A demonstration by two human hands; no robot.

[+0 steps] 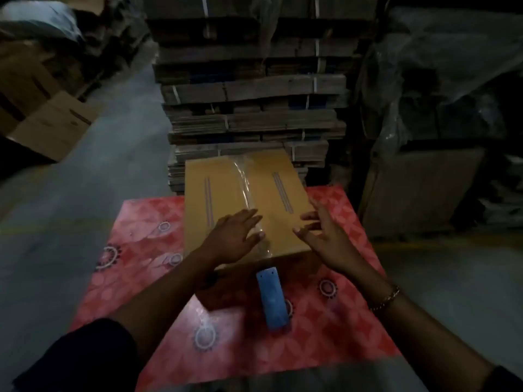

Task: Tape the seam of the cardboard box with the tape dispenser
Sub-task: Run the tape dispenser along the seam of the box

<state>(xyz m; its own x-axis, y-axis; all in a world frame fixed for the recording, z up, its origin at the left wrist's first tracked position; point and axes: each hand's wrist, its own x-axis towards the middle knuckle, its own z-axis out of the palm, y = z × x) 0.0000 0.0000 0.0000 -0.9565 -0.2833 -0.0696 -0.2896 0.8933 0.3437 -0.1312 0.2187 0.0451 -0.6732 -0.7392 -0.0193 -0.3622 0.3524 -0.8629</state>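
A brown cardboard box (226, 190) stands on a red patterned mat (135, 239). A strip of clear tape (244, 182) runs along its middle seam from the far edge over the near edge. My left hand (233, 239) lies flat, palm down, on the box top at the near end of the tape, fingers spread. My right hand (325, 236) is at the box's near right corner with fingers apart, holding nothing. The blue tape dispenser (271, 299) lies on the mat just in front of the box, between my forearms, touched by neither hand.
A tall stack of flattened, strapped cardboard (254, 94) rises right behind the box. An open carton (53, 125) sits on the grey floor at the left. Plastic-wrapped goods (441, 80) and a leaning board (418, 188) stand at the right.
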